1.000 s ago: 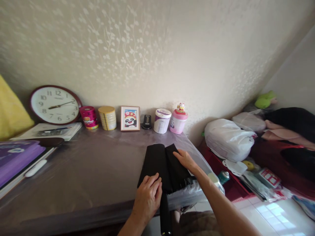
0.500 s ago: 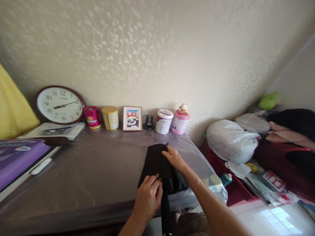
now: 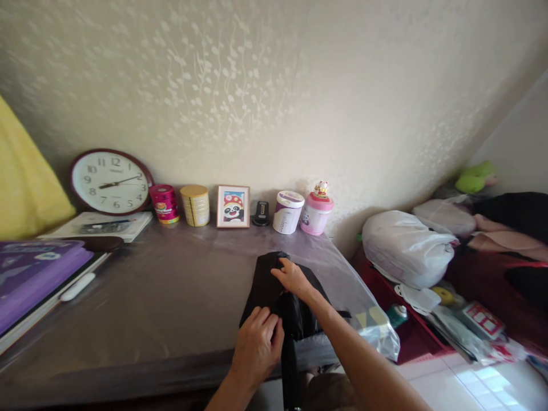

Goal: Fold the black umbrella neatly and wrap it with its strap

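A black folding umbrella (image 3: 265, 282) lies collapsed near the right front of the table, its cloth panels loosely spread. Its black handle (image 3: 290, 374) points toward me, past the table edge. At the umbrella's left side, my left hand (image 3: 259, 339) has its fingers curled and closed on the cloth close to the handle end. My right hand (image 3: 295, 279) reaches over the cloth toward the far end, thumb and fingers closed on a panel near the middle. Its fingertips are partly hidden. A short black strap sticks out beneath my right forearm.
Along the wall stand a clock (image 3: 112, 181), a pink can (image 3: 164, 204), a yellow-lidded can (image 3: 195, 205), a picture frame (image 3: 233, 206) and white tubs (image 3: 288, 212). Purple bags (image 3: 38, 279) lie at the left. White plastic bags (image 3: 406, 248) and red bins crowd the right.
My right hand has moved left across the umbrella, carrying a panel over, and more cloth and a strap now show on the right. My left hand stays put. The view has shifted slightly.
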`<state>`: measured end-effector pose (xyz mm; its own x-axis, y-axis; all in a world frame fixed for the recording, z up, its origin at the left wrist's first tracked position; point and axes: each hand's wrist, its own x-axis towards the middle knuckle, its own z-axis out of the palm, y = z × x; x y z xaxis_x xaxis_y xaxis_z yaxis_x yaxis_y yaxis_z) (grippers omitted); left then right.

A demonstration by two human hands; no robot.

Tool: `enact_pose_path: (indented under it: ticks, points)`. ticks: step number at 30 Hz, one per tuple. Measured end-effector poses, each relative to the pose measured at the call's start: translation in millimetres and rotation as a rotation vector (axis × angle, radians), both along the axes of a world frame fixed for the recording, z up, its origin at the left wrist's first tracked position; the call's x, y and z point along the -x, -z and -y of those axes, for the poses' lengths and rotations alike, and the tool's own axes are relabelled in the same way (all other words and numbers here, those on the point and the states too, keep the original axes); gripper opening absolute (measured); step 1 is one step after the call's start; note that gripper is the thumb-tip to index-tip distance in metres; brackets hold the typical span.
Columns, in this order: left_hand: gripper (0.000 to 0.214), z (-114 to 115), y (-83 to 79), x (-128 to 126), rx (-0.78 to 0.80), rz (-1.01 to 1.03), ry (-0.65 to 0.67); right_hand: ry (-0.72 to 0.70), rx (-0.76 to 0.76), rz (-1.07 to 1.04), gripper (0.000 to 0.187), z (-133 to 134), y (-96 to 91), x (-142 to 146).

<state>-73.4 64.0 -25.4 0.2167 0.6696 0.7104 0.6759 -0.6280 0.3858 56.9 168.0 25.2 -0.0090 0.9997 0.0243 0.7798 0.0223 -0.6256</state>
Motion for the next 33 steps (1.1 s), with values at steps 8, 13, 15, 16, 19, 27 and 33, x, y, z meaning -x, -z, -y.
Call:
enact_pose_path:
  ticks: [8,13,15,16,19,27,33]
  points:
    - [0.018,12.4,-18.2,-5.4,-0.127,0.016,0.222,-0.006,0.020,-0.060,0.047,0.6,2.4,-4.6]
    - [0.026,9.9,-12.2,-16.1,-0.091,-0.038,0.149,-0.028,0.074,-0.143,0.047,2.8,1.5,-6.6]
    - [0.025,10.4,-9.4,-17.1,-0.077,-0.040,0.119,-0.069,0.094,-0.169,0.045,4.0,-0.7,-10.7]
    - [0.025,11.0,-8.4,-17.1,-0.075,-0.041,0.112,-0.077,0.067,-0.152,0.042,4.7,-1.5,-14.3]
    - [0.026,12.3,-5.4,-17.3,-0.056,-0.044,0.112,-0.030,-0.131,0.042,0.029,5.9,1.0,-30.4]
    - [0.024,9.8,6.0,-23.6,0.017,0.023,0.108,-0.122,-0.296,0.138,0.039,-23.4,37.8,-50.3]
    - [0.025,13.8,4.5,-20.7,0.060,0.053,0.104,-0.118,-0.367,0.146,0.039,-21.7,26.3,-41.8]
